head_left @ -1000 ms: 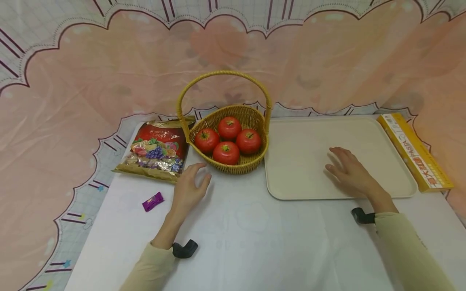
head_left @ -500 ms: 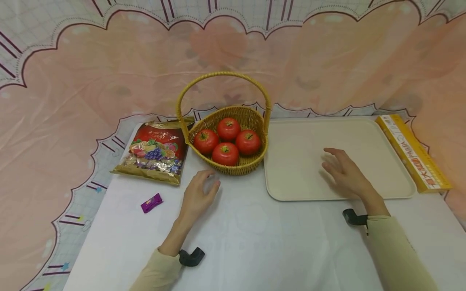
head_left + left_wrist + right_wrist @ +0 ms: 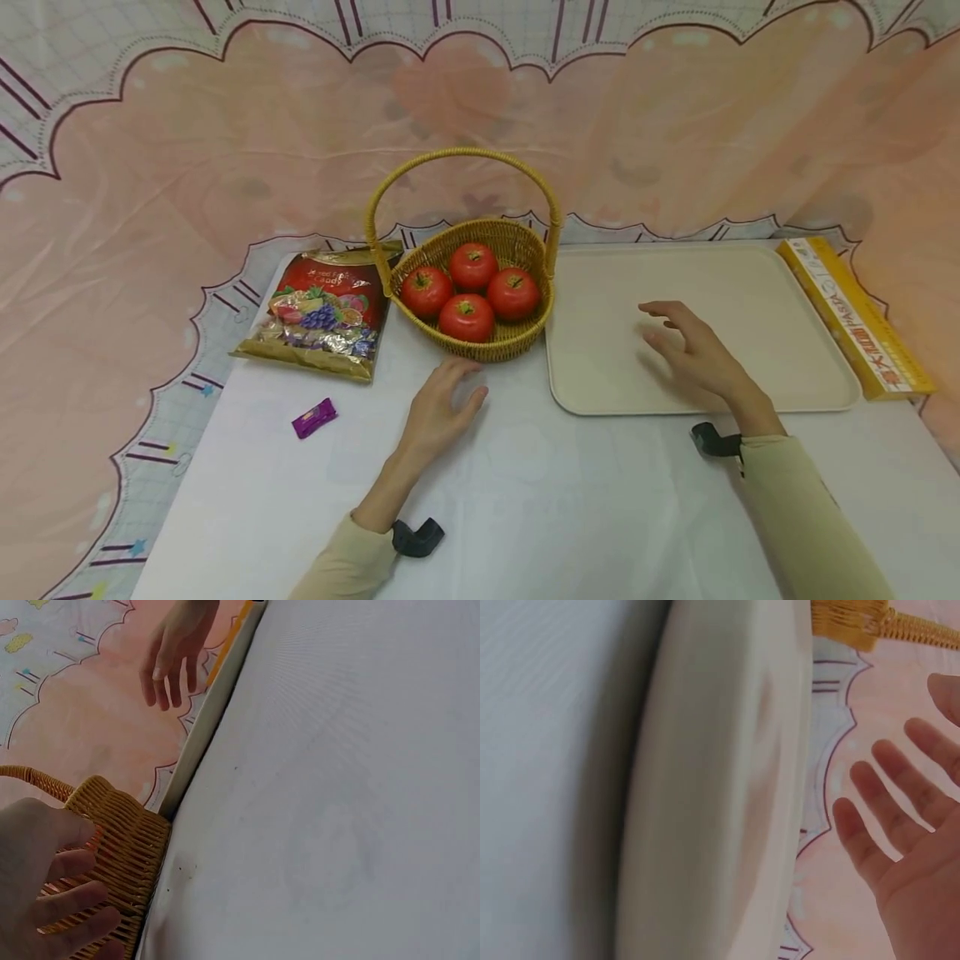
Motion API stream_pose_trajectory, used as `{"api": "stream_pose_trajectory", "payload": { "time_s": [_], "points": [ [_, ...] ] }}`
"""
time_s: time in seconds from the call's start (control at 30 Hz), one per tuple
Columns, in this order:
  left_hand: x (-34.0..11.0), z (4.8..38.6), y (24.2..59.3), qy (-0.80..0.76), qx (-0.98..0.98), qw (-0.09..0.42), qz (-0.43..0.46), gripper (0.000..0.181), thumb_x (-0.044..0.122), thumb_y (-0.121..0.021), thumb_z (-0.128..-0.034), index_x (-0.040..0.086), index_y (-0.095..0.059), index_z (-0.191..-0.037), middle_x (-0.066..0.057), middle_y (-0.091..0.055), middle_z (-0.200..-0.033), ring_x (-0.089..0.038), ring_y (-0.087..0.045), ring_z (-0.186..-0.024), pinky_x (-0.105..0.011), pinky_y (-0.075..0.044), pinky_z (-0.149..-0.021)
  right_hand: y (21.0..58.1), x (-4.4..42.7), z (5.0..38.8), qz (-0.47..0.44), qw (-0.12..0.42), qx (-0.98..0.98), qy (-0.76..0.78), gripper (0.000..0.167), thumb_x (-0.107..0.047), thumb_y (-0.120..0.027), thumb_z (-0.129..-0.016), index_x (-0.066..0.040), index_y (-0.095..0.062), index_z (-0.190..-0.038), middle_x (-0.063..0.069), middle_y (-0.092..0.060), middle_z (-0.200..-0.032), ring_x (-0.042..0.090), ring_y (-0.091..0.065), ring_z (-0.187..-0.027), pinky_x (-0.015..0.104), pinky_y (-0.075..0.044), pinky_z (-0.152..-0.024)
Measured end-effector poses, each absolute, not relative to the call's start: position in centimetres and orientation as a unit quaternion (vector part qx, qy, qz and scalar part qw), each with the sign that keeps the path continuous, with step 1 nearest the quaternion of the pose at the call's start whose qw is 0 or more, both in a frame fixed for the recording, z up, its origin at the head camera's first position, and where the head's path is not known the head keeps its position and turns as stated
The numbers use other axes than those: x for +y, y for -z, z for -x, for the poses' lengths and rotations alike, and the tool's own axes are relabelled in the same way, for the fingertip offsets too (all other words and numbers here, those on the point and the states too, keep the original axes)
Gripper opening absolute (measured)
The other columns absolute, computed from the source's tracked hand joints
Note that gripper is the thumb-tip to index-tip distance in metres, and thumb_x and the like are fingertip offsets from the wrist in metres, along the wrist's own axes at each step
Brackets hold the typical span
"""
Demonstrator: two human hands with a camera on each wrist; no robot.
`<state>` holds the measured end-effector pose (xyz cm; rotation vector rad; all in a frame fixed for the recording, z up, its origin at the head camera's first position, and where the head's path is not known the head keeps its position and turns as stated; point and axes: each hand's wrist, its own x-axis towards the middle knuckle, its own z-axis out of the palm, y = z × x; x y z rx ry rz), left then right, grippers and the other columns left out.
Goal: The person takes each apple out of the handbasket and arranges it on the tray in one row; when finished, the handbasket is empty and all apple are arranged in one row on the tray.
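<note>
My left hand (image 3: 437,417) hovers just in front of the wicker basket (image 3: 480,348), its fingers loosely bent and holding nothing. In the left wrist view the basket's woven side (image 3: 124,844) shows behind those fingers. Several red tomatoes (image 3: 467,317) with green stems lie inside the basket, under its tall arched handle. Over the beige tray (image 3: 600,387) my right hand (image 3: 693,350) is held with relaxed fingers and nothing in them. The right wrist view shows its fingers (image 3: 889,802) spread beside the tray's rim (image 3: 705,787).
A red and gold bag of fruit candy (image 3: 318,312) lies left of the basket. Nearer on the white table sits one purple wrapped candy (image 3: 314,417). A yellow pasta box (image 3: 855,317) lies along the tray's right edge. Behind the table hangs a patterned cloth (image 3: 675,125).
My left hand has moved right, from beside the candy bag to in front of the basket. My right hand has shifted left over the tray. The objects stay where they were.
</note>
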<state>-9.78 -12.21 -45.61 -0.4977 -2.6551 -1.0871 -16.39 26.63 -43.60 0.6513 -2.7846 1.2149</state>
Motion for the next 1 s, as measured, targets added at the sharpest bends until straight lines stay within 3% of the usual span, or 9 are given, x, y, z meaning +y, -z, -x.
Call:
{"api": "stream_pose_trajectory", "payload": {
  "time_s": [0.17,0.27,0.4,0.67,1.0],
  "points": [
    [-11.4,9.8,45.8,0.360,-0.905,0.112,0.195,0.028,0.021,-0.067,-0.0863,0.014,-0.064,-0.113,0.002,-0.061,-0.115,-0.015,-0.056,-0.110,-0.035,-0.048,-0.095,43.5,26.0,16.9,-0.251,0.060,-0.884,-0.390,0.041,-0.008,-0.060,-0.091,-0.007,-0.050,-0.131,0.009,-0.053,-0.130,0.013,-0.045,-0.122,0.019,-0.038,-0.099],
    [-10.8,9.8,45.9,0.351,-0.905,0.100,0.219,0.028,0.021,-0.068,-0.0860,0.015,-0.064,-0.113,0.004,-0.061,-0.116,-0.014,-0.056,-0.112,-0.033,-0.047,-0.096,43.3,25.6,17.2,-0.270,0.077,-0.879,-0.385,0.040,-0.005,-0.062,-0.089,-0.008,-0.053,-0.128,0.008,-0.055,-0.127,0.006,-0.045,-0.120,0.012,-0.037,-0.097],
    [-9.8,9.8,46.2,0.349,-0.898,0.079,0.256,0.026,0.019,-0.068,-0.0860,0.015,-0.065,-0.111,0.005,-0.060,-0.114,-0.013,-0.055,-0.111,-0.031,-0.048,-0.096,42.9,24.8,17.7,-0.286,0.086,-0.880,-0.368,0.039,-0.007,-0.063,-0.089,-0.009,-0.054,-0.127,0.004,-0.055,-0.127,0.004,-0.046,-0.120,0.020,-0.041,-0.096],
    [-7.1,10.4,47.0,0.344,-0.878,0.081,0.322,0.027,0.018,-0.067,-0.0860,0.018,-0.064,-0.113,0.004,-0.057,-0.120,-0.011,-0.051,-0.115,-0.028,-0.045,-0.099,41.5,22.7,18.8,-0.306,0.060,-0.880,-0.359,0.036,-0.016,-0.061,-0.092,-0.016,-0.053,-0.127,0.001,-0.054,-0.127,0.017,-0.051,-0.116,0.041,-0.044,-0.096],
    [-4.6,11.3,48.0,0.345,-0.851,0.082,0.386,0.031,0.017,-0.060,-0.0898,0.019,-0.061,-0.120,0.003,-0.055,-0.129,-0.009,-0.046,-0.126,-0.027,-0.039,-0.107,40.0,20.1,19.6,-0.341,0.051,-0.879,-0.330,0.033,-0.020,-0.059,-0.093,-0.017,-0.054,-0.125,-0.001,-0.056,-0.124,0.014,-0.051,-0.116,0.038,-0.045,-0.096]
  ]
}}
